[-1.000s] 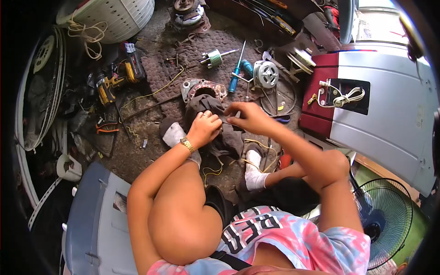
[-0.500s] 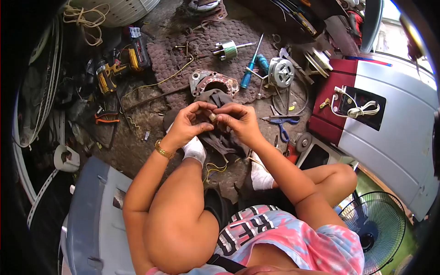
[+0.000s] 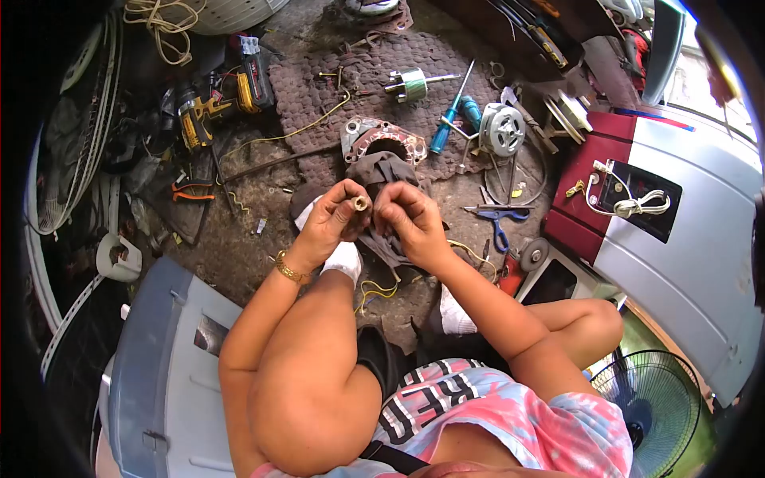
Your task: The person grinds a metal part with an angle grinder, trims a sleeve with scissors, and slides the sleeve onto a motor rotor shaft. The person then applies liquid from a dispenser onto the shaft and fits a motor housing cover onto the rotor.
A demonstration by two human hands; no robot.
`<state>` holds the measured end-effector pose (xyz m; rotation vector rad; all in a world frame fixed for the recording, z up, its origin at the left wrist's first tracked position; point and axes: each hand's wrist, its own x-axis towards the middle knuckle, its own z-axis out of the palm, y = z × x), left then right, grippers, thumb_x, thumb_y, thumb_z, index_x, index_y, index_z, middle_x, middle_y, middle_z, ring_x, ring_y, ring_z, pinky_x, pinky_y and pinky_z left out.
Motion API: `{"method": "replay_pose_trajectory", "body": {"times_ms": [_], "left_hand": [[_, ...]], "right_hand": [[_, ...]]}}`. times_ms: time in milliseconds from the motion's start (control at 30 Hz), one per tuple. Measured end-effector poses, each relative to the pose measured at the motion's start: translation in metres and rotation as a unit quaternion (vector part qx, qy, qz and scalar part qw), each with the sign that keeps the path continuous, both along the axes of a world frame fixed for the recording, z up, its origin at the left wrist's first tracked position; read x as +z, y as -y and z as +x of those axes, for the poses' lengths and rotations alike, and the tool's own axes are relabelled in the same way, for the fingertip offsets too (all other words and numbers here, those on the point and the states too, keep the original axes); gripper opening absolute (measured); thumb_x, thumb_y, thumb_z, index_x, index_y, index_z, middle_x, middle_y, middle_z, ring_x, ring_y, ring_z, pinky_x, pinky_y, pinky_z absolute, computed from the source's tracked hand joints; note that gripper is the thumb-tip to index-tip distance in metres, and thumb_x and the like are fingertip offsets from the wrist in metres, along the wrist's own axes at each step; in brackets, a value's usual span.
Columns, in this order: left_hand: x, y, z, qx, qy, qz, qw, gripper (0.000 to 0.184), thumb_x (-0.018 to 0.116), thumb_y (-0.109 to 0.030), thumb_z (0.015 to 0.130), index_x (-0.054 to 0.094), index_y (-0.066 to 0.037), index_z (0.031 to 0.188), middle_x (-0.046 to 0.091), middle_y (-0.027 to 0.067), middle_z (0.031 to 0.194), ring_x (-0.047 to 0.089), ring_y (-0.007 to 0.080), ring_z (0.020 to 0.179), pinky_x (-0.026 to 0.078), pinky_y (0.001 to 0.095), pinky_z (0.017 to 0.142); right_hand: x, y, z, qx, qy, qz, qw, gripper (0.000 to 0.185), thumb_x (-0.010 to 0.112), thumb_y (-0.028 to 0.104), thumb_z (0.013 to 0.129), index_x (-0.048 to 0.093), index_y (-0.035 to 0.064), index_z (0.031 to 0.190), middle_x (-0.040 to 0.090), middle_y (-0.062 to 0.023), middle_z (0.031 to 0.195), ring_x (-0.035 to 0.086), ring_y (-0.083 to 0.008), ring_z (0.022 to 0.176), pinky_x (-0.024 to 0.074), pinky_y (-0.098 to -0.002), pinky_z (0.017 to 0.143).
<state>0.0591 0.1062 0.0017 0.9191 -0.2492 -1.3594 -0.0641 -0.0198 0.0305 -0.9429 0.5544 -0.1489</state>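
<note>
Bushing (image 3: 361, 203): clamped by your left hand (image 3: 325, 230), thumb against fingers.
Right hand (image 3: 420, 231): fingers curled together; cannot tell if gripping.
Cloth (image 3: 387, 170): near your hands; handling the bushing likely calls for steadiness.

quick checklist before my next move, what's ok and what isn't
1. Small brass-coloured ring in the left hand's grip: ok
2. Right hand free: cannot tell, its curled fingers may hide something
3. Round opening of the reddish metal housing uncovered: not ok, dark grey cloth overlaps its near side
4. Silver cylindrical rotor on the brown textured mat: ok
5. Blue-handled screwdriver in sight: ok
</note>
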Motion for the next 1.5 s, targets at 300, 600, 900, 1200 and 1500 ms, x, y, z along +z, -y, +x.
{"method": "replay_pose_trajectory", "body": {"times_ms": [300, 600, 900, 1200, 1500], "left_hand": [[-0.007, 0.000, 0.000, 0.002, -0.139, -0.043, 0.989, 0.037, 0.038, -0.048, 0.097, 0.039, -0.013, 0.086, 0.038, -0.0001, 0.075, 0.041, 0.0077, 0.059, 0.026, 0.0189, 0.045], [-0.003, 0.001, 0.004, 0.012, -0.277, -0.032, 0.960, 0.051, 0.030, -0.053, 0.098, 0.034, -0.012, 0.068, 0.031, -0.0001, 0.062, 0.031, 0.0080, 0.049, 0.024, 0.0192, 0.038], [0.001, -0.003, 0.010, 0.020, -0.290, -0.013, 0.957, 0.046, 0.034, -0.052, 0.097, 0.037, -0.012, 0.075, 0.032, -0.0008, 0.064, 0.030, 0.0069, 0.051, 0.025, 0.0176, 0.039], [-0.001, -0.008, 0.013, 0.019, -0.310, -0.005, 0.950, 0.049, 0.035, -0.052, 0.097, 0.034, -0.013, 0.069, 0.029, -0.0017, 0.062, 0.028, 0.0070, 0.050, 0.024, 0.0178, 0.039], [-0.001, -0.008, 0.015, 0.035, -0.353, -0.014, 0.935, 0.048, 0.035, -0.051, 0.098, 0.036, -0.012, 0.070, 0.029, -0.0014, 0.063, 0.029, 0.0072, 0.051, 0.023, 0.0180, 0.040]], "right_hand": [[-0.072, 0.072, -0.108, 0.123, -0.205, -0.656, 0.716, 0.028, 0.067, 0.009, 0.071, 0.062, 0.0056, 0.098, 0.063, -0.0134, 0.097, 0.058, -0.0334, 0.092, 0.0478, -0.0415, 0.080], [-0.135, 0.129, -0.223, 0.354, -0.354, -0.770, 0.396, 0.056, 0.049, 0.011, 0.085, 0.037, 0.0178, 0.139, 0.050, -0.0090, 0.121, 0.044, -0.0268, 0.121, 0.0234, -0.0555, 0.108], [-0.117, 0.182, -0.209, 0.494, -0.204, -0.759, 0.370, 0.039, 0.047, 0.014, 0.086, 0.048, 0.0102, 0.125, 0.052, -0.0080, 0.102, 0.054, -0.0267, 0.103, 0.0329, -0.0496, 0.105], [-0.123, 0.176, -0.200, 0.505, -0.210, -0.745, 0.383, 0.033, 0.046, 0.014, 0.087, 0.053, 0.0119, 0.119, 0.053, -0.0066, 0.098, 0.054, -0.0249, 0.098, 0.0341, -0.0533, 0.101], [-0.132, 0.177, -0.204, 0.462, -0.250, -0.749, 0.405, 0.029, 0.050, 0.016, 0.086, 0.055, 0.0123, 0.114, 0.054, -0.0038, 0.096, 0.054, -0.0219, 0.097, 0.0333, -0.0557, 0.100]]}}
